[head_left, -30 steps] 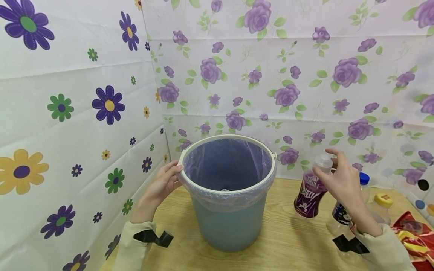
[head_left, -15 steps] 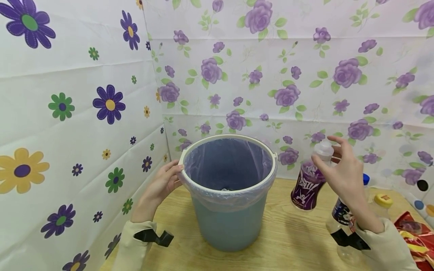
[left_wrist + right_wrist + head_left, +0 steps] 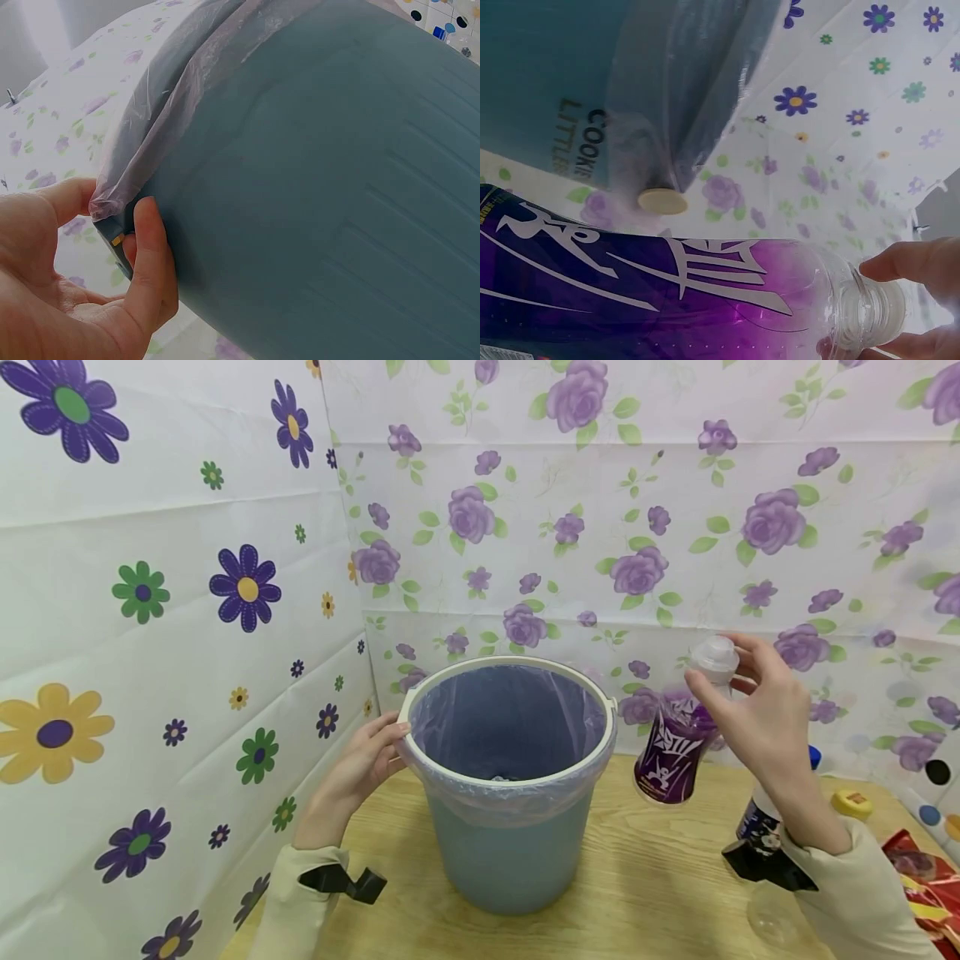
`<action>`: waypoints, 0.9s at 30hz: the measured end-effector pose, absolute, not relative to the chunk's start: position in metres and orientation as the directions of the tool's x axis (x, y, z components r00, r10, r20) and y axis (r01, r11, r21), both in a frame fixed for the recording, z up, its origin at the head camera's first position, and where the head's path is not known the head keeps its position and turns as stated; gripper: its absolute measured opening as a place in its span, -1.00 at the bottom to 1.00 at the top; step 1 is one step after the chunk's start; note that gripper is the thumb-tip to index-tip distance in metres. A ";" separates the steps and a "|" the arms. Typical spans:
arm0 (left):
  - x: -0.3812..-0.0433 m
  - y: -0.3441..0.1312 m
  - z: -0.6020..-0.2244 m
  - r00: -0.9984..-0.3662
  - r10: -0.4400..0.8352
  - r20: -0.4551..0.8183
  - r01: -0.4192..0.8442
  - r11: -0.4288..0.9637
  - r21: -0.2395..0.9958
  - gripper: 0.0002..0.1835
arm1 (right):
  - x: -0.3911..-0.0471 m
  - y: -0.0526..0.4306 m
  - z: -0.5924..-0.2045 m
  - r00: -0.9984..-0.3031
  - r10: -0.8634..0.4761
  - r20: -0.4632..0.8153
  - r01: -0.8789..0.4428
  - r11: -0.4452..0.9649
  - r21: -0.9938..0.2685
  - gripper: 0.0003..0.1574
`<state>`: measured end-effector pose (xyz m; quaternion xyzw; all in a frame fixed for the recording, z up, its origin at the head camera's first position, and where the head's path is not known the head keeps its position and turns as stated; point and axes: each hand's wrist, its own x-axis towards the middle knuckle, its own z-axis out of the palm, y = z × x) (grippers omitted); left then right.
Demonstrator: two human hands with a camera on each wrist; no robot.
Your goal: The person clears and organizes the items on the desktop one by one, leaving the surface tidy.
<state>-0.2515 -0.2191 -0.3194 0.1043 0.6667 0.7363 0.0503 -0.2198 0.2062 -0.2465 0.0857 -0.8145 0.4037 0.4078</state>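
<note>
A blue-grey trash bin (image 3: 510, 852) stands upright on the wooden table, its pale rim lined with a clear plastic bag (image 3: 517, 800). My left hand (image 3: 363, 760) holds the rim at its left side; in the left wrist view the thumb and fingers pinch the bin's edge (image 3: 300, 180) and bag. To the right of the bin, my right hand (image 3: 772, 714) grips a plastic drink bottle (image 3: 670, 756) by its neck, just below the translucent cap. The purple-labelled bottle (image 3: 727, 292) is off the table, slightly tilted, its base toward the bin. Crumpled material shows faintly inside the bin.
Behind my right forearm stand a dark-labelled bottle (image 3: 759, 828) with a blue cap and another with a yellow cap (image 3: 852, 803). A red snack packet (image 3: 932, 889) lies at the right edge. Flowered sheets (image 3: 480, 568) hang behind and at the left.
My right hand has raised the purple-labelled bottle and brought its base slightly left, nearer the bin. The left hand keeps its hold on the rim.
</note>
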 end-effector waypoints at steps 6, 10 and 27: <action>-0.252 -0.218 -0.319 -0.973 0.216 0.086 0.061 -0.120 0.991 -0.41 | -0.215 0.198 -0.230 -0.624 0.204 0.754 -0.492 0.647 -0.583 -0.37; -0.251 -0.218 -0.319 -0.970 0.222 0.094 0.067 -0.128 0.990 -0.40 | -0.213 0.194 -0.220 -0.615 0.199 0.763 -0.506 0.643 -0.575 -0.39; -0.251 -0.218 -0.319 -0.973 0.215 0.088 0.065 -0.113 0.991 -0.38 | -0.208 0.178 -0.172 -0.534 0.207 0.820 -0.583 0.612 -0.534 -0.40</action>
